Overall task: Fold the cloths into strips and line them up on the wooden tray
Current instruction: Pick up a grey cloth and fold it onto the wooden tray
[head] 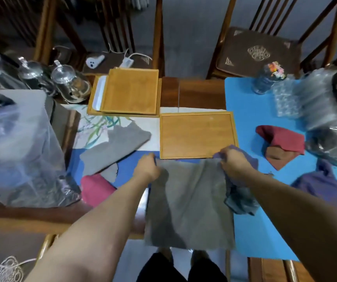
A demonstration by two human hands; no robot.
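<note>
A grey cloth (190, 202) hangs spread between my hands and drapes over the table's near edge. My left hand (146, 166) pinches its top left corner. My right hand (235, 161) grips its top right corner together with a bluish-purple cloth (239, 198) that dangles under that wrist. Just beyond my hands lies a wooden tray (197, 134) with nothing on it. Another grey cloth (115, 148) lies flat to the left, a pink cloth (95, 190) below it. A red cloth (281, 142) and a purple cloth (322, 184) lie on the blue mat at the right.
A stack of wooden trays (130, 91) stands farther back. Glass pots (70, 84) and a plastic-covered bundle (15, 151) fill the left side. A water bottle (265, 79) and bubble-wrapped items (324, 110) sit at the far right. Chairs (259, 49) stand behind the table.
</note>
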